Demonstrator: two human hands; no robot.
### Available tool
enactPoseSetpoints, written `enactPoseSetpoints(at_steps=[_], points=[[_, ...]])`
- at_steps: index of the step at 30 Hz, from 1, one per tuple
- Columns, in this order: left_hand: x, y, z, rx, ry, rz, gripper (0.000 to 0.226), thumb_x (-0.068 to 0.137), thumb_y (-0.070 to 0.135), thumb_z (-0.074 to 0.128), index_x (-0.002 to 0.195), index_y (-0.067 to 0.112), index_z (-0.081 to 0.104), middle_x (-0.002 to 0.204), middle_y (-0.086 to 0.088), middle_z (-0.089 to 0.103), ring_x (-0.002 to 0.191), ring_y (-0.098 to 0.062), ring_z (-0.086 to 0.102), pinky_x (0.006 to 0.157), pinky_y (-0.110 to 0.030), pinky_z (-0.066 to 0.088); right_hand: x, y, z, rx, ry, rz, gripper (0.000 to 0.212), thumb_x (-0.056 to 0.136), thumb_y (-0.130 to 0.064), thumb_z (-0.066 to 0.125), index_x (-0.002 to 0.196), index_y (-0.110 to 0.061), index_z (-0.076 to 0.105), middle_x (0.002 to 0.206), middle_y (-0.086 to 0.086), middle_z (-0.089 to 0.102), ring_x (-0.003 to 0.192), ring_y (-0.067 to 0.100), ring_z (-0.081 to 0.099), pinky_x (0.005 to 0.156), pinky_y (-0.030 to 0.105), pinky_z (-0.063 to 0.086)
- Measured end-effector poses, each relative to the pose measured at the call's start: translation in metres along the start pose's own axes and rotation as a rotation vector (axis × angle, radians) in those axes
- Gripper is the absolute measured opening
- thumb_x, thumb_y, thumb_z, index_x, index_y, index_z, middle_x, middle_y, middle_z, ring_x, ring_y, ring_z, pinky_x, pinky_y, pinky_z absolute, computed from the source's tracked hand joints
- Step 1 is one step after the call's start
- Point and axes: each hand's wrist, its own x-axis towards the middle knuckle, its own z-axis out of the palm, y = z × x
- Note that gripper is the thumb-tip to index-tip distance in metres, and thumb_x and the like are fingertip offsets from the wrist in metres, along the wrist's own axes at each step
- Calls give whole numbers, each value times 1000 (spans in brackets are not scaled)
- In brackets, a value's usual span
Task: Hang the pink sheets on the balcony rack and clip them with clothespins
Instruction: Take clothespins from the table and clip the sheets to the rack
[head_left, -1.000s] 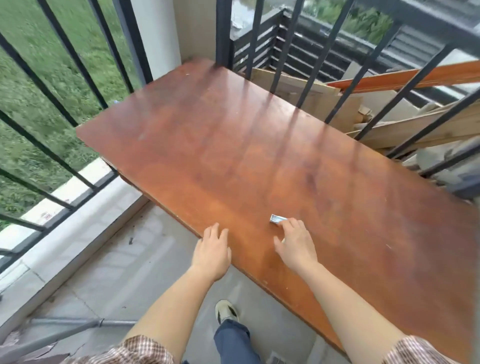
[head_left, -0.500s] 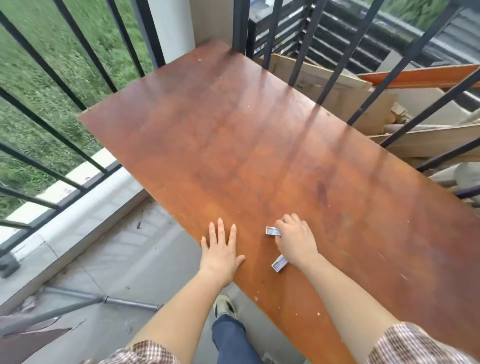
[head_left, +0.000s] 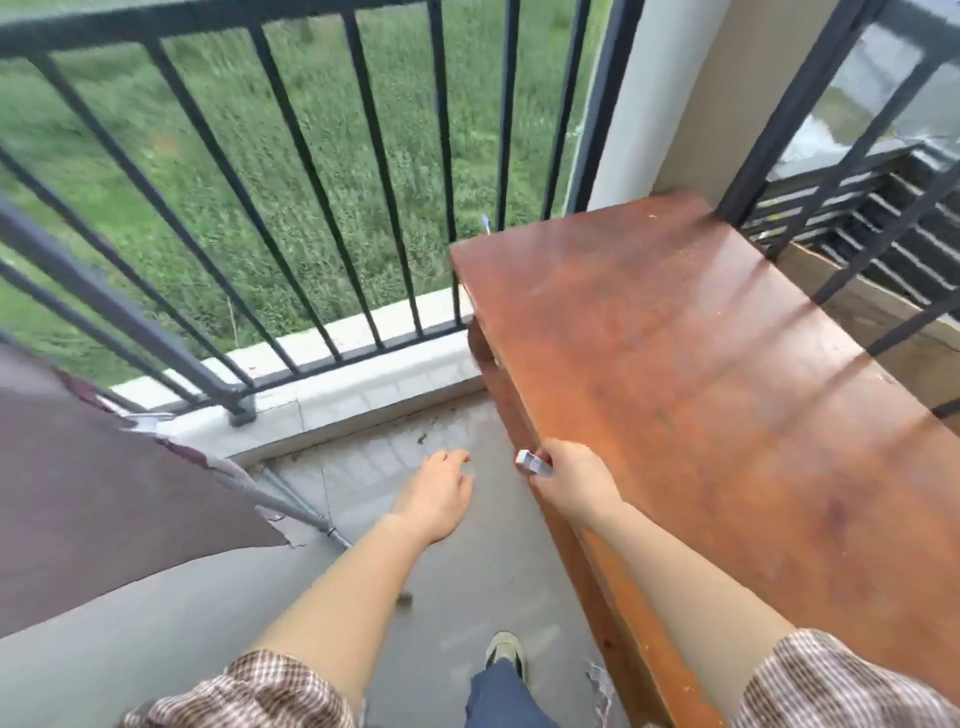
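right hand (head_left: 569, 483) grips clothespins (head_left: 532, 462) at table (head_left: 727, 389) edge, to carry for clipping | left hand (head_left: 439, 491) relaxed, empty, beside table

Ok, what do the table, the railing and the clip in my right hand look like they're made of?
Table: wood or veneer, reddish-brown with a glossy varnish; grain streaks and bar reflections show.
Railing: likely metal, painted black; thin, straight bars.
Clothespin in your right hand: pale, probably plastic, but too blurred to be sure.
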Motion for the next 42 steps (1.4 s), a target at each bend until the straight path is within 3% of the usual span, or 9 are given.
enactPoseSetpoints(at_steps=[4,8,14,23,26,32,34,38,42], points=[[-47,-83,-43,-59,122,-148,36,96,24,37,130,20,49,132,-7,52,120,-27,49,98,-35,40,3,-103,29,22,-41,-187,33,88,-36,55,65,-15,44,73,9,60,84,35,59,60,35,35],[-107,-170,-80,-132,245,-280,34,95,21,40,125,17,54,129,-9,54,118,-28,51,95,-34,42,-9,-211,69,32,-79,-325,38,87,-44,53,70,-12,60,80,6,60,85,28,57,66,33,38],[-225,-323,-123,-210,444,-462,30,95,20,42,119,16,59,122,-9,61,114,-26,55,91,-30,42,-58,-395,147,92,-217,-562,42,85,-24,61,49,-15,44,52,2,44,53,23,40,52,31,30],[-396,-499,-176,-422,737,-772,27,92,15,44,110,12,64,114,-7,66,105,-27,60,89,-32,47,-146,-624,255,127,-435,-819,28,90,-29,59,76,-6,63,78,16,65,71,28,53,62,29,37],[-444,-546,-193,-538,860,-857,22,91,14,43,94,17,64,95,-4,65,90,-26,58,82,-33,47,-173,-698,277,171,-531,-918,13,83,-19,67,76,-12,60,69,0,61,65,19,52,59,25,38],[-523,-644,-226,-629,1029,-948,25,94,21,42,103,17,66,104,-1,68,96,-23,60,78,-27,44,-225,-847,325,386,-668,-1009,21,82,-15,68,97,-17,53,52,-10,64,43,3,56,47,12,42],[-545,-685,-240,-657,1061,-960,25,95,23,43,102,15,66,102,-4,69,95,-24,60,77,-29,44,-238,-895,346,428,-705,-1032,30,82,-14,68,106,-14,50,57,-6,65,46,7,59,51,16,47],[-588,-776,-288,-753,1154,-989,26,95,24,46,98,9,67,98,-14,67,97,-30,60,83,-35,46,-257,-999,394,484,-824,-1012,34,83,-10,67,113,-3,51,69,8,66,61,26,66,73,44,58],[-636,-855,-329,-894,1219,-985,28,93,20,47,97,2,67,101,-20,66,97,-34,62,82,-37,47,-283,-1100,437,538,-897,-975,30,86,-9,66,110,-2,51,73,13,66,57,21,65,63,32,59]])
